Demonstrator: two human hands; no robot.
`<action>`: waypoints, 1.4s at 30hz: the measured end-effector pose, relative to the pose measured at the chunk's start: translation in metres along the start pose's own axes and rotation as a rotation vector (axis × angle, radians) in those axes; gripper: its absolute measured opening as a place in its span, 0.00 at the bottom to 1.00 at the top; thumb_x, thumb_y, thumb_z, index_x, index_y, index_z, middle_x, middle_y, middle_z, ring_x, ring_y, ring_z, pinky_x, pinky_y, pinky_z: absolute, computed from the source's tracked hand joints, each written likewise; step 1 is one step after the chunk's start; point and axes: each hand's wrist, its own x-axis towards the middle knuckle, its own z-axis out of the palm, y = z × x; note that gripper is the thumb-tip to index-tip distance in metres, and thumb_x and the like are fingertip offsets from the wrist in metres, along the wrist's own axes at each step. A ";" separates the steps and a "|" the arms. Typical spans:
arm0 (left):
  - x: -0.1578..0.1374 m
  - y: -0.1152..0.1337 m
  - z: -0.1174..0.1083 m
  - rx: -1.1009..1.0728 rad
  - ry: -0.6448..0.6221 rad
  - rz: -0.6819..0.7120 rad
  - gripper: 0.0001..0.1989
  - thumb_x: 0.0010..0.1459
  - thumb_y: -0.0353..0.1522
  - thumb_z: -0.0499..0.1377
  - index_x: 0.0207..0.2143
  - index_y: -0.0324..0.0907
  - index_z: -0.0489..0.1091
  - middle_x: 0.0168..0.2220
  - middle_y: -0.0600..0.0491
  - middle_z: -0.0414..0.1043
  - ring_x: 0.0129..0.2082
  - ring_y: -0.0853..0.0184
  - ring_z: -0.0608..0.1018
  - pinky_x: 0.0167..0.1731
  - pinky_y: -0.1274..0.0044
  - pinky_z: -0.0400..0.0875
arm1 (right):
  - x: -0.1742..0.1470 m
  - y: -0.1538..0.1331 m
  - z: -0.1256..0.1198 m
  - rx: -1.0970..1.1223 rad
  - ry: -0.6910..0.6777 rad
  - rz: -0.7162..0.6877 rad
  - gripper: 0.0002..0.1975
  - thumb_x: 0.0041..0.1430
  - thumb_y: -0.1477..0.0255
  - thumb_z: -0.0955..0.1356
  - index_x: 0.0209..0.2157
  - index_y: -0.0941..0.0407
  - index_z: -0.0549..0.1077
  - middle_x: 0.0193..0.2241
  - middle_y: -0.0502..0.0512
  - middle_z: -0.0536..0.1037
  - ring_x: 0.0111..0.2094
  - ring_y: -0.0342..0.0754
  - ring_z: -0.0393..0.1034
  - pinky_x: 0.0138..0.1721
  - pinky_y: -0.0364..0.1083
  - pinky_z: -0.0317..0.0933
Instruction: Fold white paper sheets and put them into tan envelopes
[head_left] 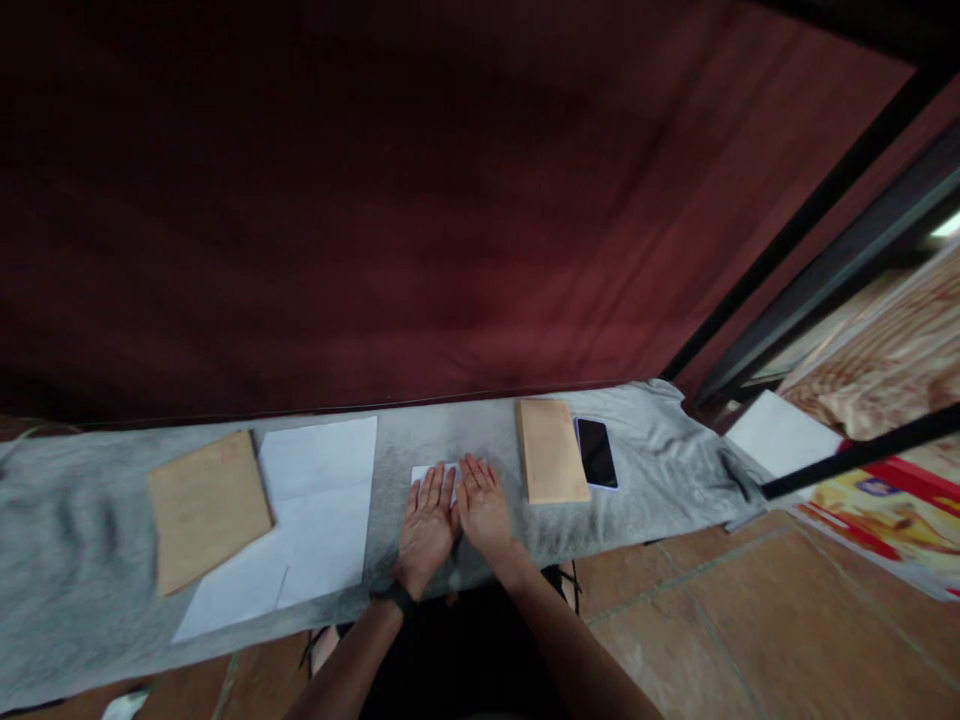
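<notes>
Head view: L hand [426,535] and R hand [484,508] flat, fingers straight, gripping nothing; small white paper [420,472] lies partly under L hand, R hand at its 4 o'clock. Prob. smoothing step; next move calls for lifting w/o dragging.

We look to be indoors: brown floor tiles [690,620] below, a dark red backdrop [420,250] rising behind a grey-clothed table [450,430], black bars [799,227] slanting at right, a bright food-printed package [892,510] there too; home or workplace, I can't tell!
</notes>
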 end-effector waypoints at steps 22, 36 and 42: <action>-0.009 -0.018 -0.006 0.000 0.143 -0.111 0.34 0.70 0.43 0.44 0.67 0.27 0.57 0.69 0.34 0.57 0.70 0.50 0.60 0.66 0.57 0.56 | -0.013 0.033 0.003 -0.120 0.053 -0.040 0.27 0.74 0.64 0.59 0.69 0.61 0.59 0.68 0.61 0.62 0.68 0.55 0.57 0.68 0.56 0.48; -0.013 -0.018 -0.008 0.047 0.193 -0.106 0.34 0.70 0.44 0.42 0.68 0.28 0.56 0.68 0.35 0.57 0.70 0.50 0.60 0.66 0.57 0.57 | 0.028 0.034 -0.018 -0.105 -0.144 0.033 0.21 0.66 0.69 0.67 0.60 0.55 0.72 0.59 0.61 0.74 0.57 0.56 0.68 0.61 0.53 0.58; -0.013 -0.019 -0.008 0.028 0.184 -0.121 0.34 0.70 0.44 0.43 0.67 0.28 0.58 0.68 0.34 0.59 0.69 0.50 0.61 0.66 0.57 0.57 | 0.057 0.038 -0.030 -0.074 -0.268 0.106 0.18 0.60 0.71 0.70 0.52 0.52 0.76 0.53 0.58 0.76 0.54 0.54 0.68 0.56 0.49 0.59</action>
